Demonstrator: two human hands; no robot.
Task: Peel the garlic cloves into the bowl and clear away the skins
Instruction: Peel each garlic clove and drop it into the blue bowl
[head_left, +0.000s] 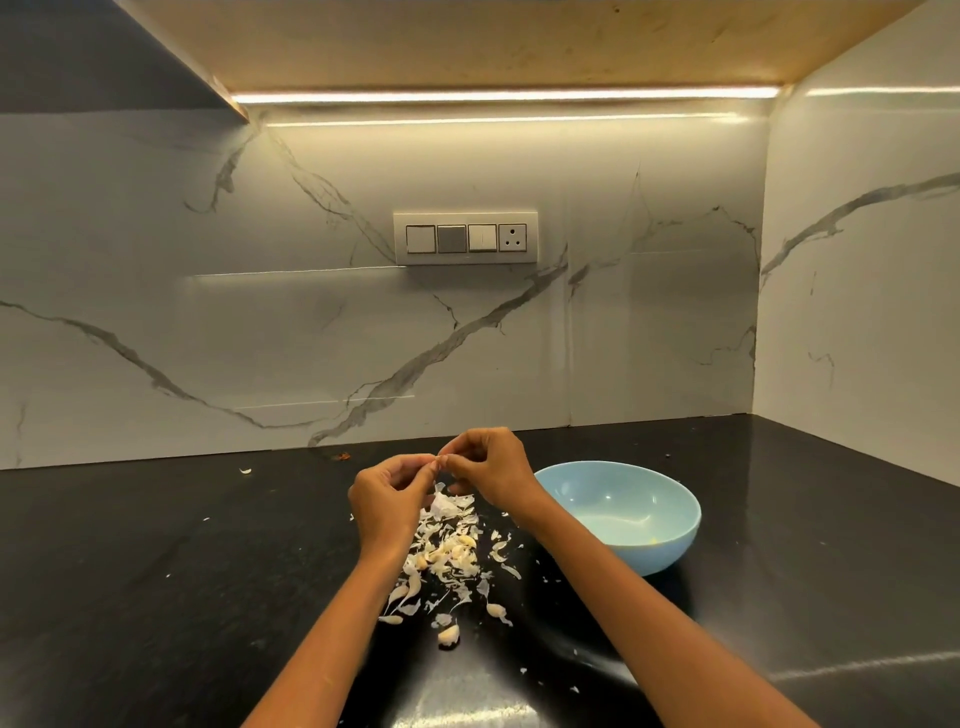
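Observation:
My left hand (387, 493) and my right hand (491, 467) meet fingertip to fingertip above the black counter (156, 571), both pinching a small garlic clove (440, 457) that is mostly hidden by the fingers. Below the hands lies a heap of garlic skins and cloves (447, 551), with loose pieces such as one clove (448, 635) nearer to me. A light blue bowl (618, 514) stands just right of my right wrist; a small yellowish bit shows at its bottom.
A marble backsplash with a switch panel (465, 238) rises behind the counter, and a side wall (857, 312) closes the right. Small skin flecks are scattered over the counter, including one at the far left (245, 471).

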